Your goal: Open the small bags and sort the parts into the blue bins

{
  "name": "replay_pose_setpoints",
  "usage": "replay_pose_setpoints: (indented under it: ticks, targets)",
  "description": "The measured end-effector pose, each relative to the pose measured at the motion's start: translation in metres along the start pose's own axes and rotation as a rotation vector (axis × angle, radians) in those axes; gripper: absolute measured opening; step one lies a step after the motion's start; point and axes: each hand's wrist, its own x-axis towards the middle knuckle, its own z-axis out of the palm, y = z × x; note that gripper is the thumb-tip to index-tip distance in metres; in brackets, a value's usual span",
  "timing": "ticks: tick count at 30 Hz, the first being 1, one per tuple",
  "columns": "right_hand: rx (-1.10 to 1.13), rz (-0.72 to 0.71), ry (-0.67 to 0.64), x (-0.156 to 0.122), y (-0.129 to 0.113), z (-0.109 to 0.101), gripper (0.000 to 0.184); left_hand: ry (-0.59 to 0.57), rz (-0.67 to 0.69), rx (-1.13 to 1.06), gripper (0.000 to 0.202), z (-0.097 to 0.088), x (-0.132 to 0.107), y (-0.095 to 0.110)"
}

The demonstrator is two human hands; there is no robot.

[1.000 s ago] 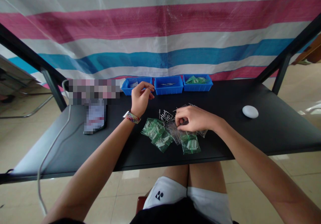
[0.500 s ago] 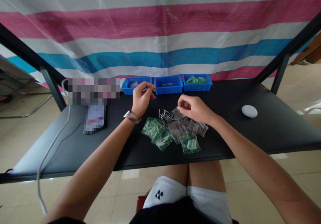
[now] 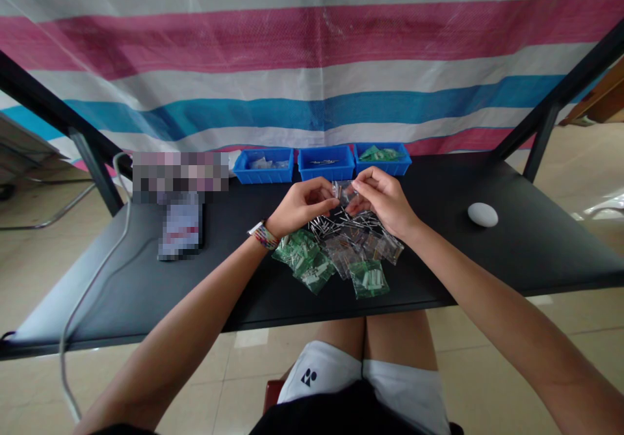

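Observation:
Between my two hands is a small clear plastic bag (image 3: 344,190), raised over the pile, with a few thin pieces in it. My left hand (image 3: 305,204) pinches its left edge with closed fingers. My right hand (image 3: 385,199) grips the bag's right side between thumb and fingers. Beneath the hands lie loose silver metal pins (image 3: 324,228), rivet-like in shape. In front of them are several clear bags (image 3: 346,250) holding thin brownish pieces. Green bags of white plugs (image 3: 305,259) lie at the left, and another green bag (image 3: 369,280) is nearest the table edge.
Three blue bins stand in a row at the back: the left bin (image 3: 263,176) holds clear bags, the middle bin (image 3: 325,173) metal pins, the right bin (image 3: 383,167) green bags. A white oval object (image 3: 482,214) sits right, a phone-like item (image 3: 180,227) and cable (image 3: 100,272) left.
My hands have come together over the pile, the left moving right and the right slightly up. The clear bag is now held up between them. More loose metal pins show beneath.

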Motion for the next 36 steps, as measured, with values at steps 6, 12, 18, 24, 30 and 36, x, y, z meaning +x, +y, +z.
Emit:
replay_pose_setpoints:
  ticks: [6, 12, 18, 24, 30, 36]
  targets:
    - [0.035, 0.050, -0.024, -0.0015, -0.0009, 0.0020, 0.051, 0.021, -0.017, -0.041, 0.032, -0.0007, 0.0020, -0.0030]
    - [-0.018, 0.025, -0.026, -0.0019, 0.0028, 0.0023, 0.042, 0.060, -0.010, -0.037, 0.034, -0.0036, 0.0036, -0.0025]
    - [-0.006, 0.035, -0.009, -0.0013, 0.0018, 0.0033, 0.046, 0.084, 0.006, -0.051, 0.031, -0.0034, 0.0053, -0.0047]
    - [-0.081, -0.015, 0.024, -0.0016, 0.0009, 0.0036, 0.041, 0.089, 0.030, -0.070, 0.031, -0.0043, 0.0062, -0.0050]
    - [-0.100, -0.024, 0.038, -0.0027, 0.0020, 0.0024, 0.030, 0.085, 0.051, -0.087, 0.026, -0.0064, 0.0050, -0.0059]
    - [-0.019, 0.007, 0.057, -0.0046, 0.0011, 0.0032, 0.034, 0.146, 0.019, -0.174, 0.028, -0.0062, 0.0060, -0.0075]
